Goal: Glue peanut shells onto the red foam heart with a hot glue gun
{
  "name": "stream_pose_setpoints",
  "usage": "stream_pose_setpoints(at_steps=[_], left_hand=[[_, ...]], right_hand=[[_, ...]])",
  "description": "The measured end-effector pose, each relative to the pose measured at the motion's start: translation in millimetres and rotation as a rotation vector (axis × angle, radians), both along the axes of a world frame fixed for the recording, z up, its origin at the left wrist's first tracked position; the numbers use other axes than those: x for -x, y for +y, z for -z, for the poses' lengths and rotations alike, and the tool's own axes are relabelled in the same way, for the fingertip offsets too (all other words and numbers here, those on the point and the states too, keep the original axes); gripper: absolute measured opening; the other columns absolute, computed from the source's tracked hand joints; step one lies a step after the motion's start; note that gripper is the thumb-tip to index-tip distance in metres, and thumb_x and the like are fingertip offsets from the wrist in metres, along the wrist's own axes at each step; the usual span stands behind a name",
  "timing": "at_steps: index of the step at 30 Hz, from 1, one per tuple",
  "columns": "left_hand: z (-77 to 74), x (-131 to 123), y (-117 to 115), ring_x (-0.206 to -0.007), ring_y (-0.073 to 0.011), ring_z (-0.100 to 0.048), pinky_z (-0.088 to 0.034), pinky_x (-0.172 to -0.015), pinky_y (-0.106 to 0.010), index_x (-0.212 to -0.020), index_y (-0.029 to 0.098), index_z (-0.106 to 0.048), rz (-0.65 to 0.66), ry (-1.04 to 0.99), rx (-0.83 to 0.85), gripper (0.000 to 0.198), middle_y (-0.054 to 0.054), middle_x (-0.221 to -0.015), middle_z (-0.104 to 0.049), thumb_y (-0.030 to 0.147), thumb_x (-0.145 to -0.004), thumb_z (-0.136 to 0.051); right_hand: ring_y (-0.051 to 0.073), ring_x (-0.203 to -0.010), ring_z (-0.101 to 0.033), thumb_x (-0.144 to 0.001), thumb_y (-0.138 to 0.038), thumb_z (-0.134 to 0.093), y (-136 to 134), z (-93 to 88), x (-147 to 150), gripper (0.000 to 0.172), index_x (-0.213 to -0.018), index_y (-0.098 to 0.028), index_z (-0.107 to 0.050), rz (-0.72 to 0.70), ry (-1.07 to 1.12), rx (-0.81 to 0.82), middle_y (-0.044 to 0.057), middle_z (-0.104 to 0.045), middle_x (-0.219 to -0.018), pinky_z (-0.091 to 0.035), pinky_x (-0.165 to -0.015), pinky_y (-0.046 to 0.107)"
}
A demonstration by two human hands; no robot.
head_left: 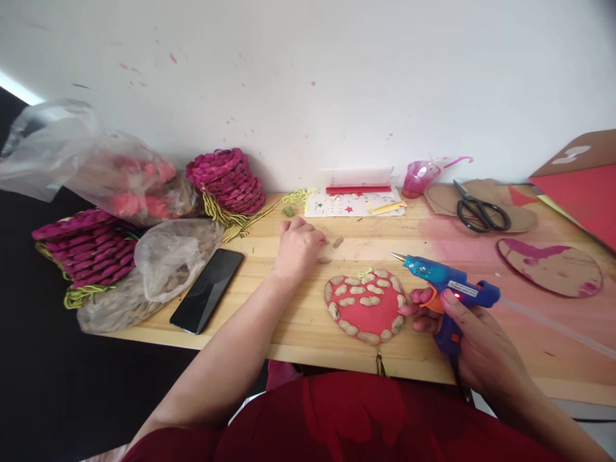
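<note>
My right hand (486, 350) grips a blue hot glue gun (445, 289), its metal nozzle pointing left and a small red light showing on its side. Just left of it lies a red heart (368, 319), edged with peanuts (347, 328) and with more peanuts in short rows across its upper part. Beyond the heart, my left hand (299, 247) rests low over the table with its fingers curled in. What those fingers hold, if anything, is hidden. Beside its fingertips are a few loose peanuts (338, 242).
A black phone (208, 290) lies left of my forearm, by a plastic bag (168, 263) and woven purple pieces (226, 181). Black-handled scissors (481, 215) rest on cut cardboard (522, 218) at right, behind a paint-stained cardboard heart (553, 269). A pink cup (418, 178) stands against the wall.
</note>
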State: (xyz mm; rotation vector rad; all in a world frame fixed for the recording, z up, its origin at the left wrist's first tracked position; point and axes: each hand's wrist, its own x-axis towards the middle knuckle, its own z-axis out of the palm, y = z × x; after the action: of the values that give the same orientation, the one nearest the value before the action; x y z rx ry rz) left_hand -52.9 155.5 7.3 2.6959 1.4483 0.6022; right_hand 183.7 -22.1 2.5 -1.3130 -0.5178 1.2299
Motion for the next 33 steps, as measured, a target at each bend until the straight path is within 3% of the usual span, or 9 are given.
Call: stream_pose_setpoints(at_steps=[6,13,19,22,25,28,30,33], left_hand=[[1.4,-1,0,-0.102,-0.0315,-0.056,-0.037,-0.090,-0.049,-0.084,0.020,-0.079,0.033,0.016,0.011,0.019,-0.011,-0.090,-0.077,0.017,-0.092,-0.062],[2.3,-1,2,-0.102,-0.0319,-0.057,-0.038,-0.093,-0.049,-0.079,0.017,-0.077,0.070,-0.076,0.053,0.017,-0.013,-0.084,-0.075,0.012,-0.088,-0.064],[-7.4,4,2,-0.105,-0.0312,-0.057,-0.032,-0.102,-0.052,-0.080,0.019,-0.078,0.015,-0.380,0.112,0.011,-0.010,-0.086,-0.076,0.013,-0.082,-0.069],[-17.3,8,-5,-0.097,-0.0264,-0.062,-0.042,-0.094,-0.044,-0.090,0.019,-0.079,-0.014,-0.627,0.217,0.012,-0.009,-0.090,-0.076,0.025,-0.084,-0.071],[-26.8,9,-24,-0.078,-0.0167,-0.065,-0.048,-0.074,-0.030,-0.092,0.018,-0.078,0.018,-0.938,0.526,0.025,-0.005,-0.086,-0.075,0.041,-0.080,-0.077],[-31.9,7,-51,-0.071,-0.0108,-0.063,-0.046,-0.064,-0.022,-0.084,0.017,-0.076,0.021,-1.342,1.023,0.040,0.000,-0.077,-0.071,0.044,-0.059,-0.093],[-32.1,7,-69,-0.071,-0.0102,-0.065,-0.048,-0.062,-0.020,-0.082,0.017,-0.074,0.007,-1.466,1.205,0.044,0.002,-0.075,-0.069,0.039,-0.052,-0.097],[-29.5,6,-92,-0.070,-0.0098,-0.065,-0.050,-0.059,-0.018,-0.081,0.016,-0.073,0.041,-1.580,1.369,0.037,0.002,-0.074,-0.068,0.030,-0.056,-0.097]], right_hand=[[0.026,-0.075,-0.076,-0.062,-0.052,-0.090,2,-6.1,5,0.035,-0.072,-0.021,-0.075,0.006,-0.002,-0.039,0.007,-0.076,-0.089,-0.064,-0.058,0.030],[0.023,-0.069,-0.075,-0.066,-0.053,-0.088,2,-3.8,6,0.036,-0.077,-0.020,-0.075,0.009,-0.027,-0.082,0.006,-0.076,-0.085,-0.061,-0.054,0.027],[0.023,-0.071,-0.076,-0.067,-0.052,-0.088,0,-3.1,8,0.037,-0.077,-0.020,-0.072,0.011,-0.009,-0.111,0.006,-0.076,-0.089,-0.060,-0.053,0.027],[0.023,-0.070,-0.075,-0.067,-0.053,-0.087,0,-1.6,7,0.036,-0.078,-0.022,-0.073,0.013,-0.010,-0.122,0.005,-0.076,-0.085,-0.059,-0.052,0.027],[0.022,-0.070,-0.075,-0.068,-0.054,-0.087,0,-1.0,7,0.037,-0.078,-0.021,-0.072,0.013,-0.018,-0.140,0.004,-0.075,-0.079,-0.059,-0.054,0.027],[0.021,-0.068,-0.074,-0.067,-0.055,-0.087,-3,-6.4,11,0.040,-0.077,-0.020,-0.070,0.024,-0.029,-0.147,0.004,-0.074,-0.081,-0.057,-0.052,0.026],[0.020,-0.066,-0.073,-0.069,-0.053,-0.086,-9,-14.6,16,0.038,-0.078,-0.020,-0.069,-0.003,-0.031,-0.148,0.006,-0.074,-0.087,-0.053,-0.046,0.024],[0.016,-0.059,-0.068,-0.081,-0.053,-0.077,-24,-31.7,24,0.033,-0.084,-0.021,-0.069,-0.151,-0.036,-0.185,0.008,-0.074,-0.095,-0.045,-0.039,0.023]])
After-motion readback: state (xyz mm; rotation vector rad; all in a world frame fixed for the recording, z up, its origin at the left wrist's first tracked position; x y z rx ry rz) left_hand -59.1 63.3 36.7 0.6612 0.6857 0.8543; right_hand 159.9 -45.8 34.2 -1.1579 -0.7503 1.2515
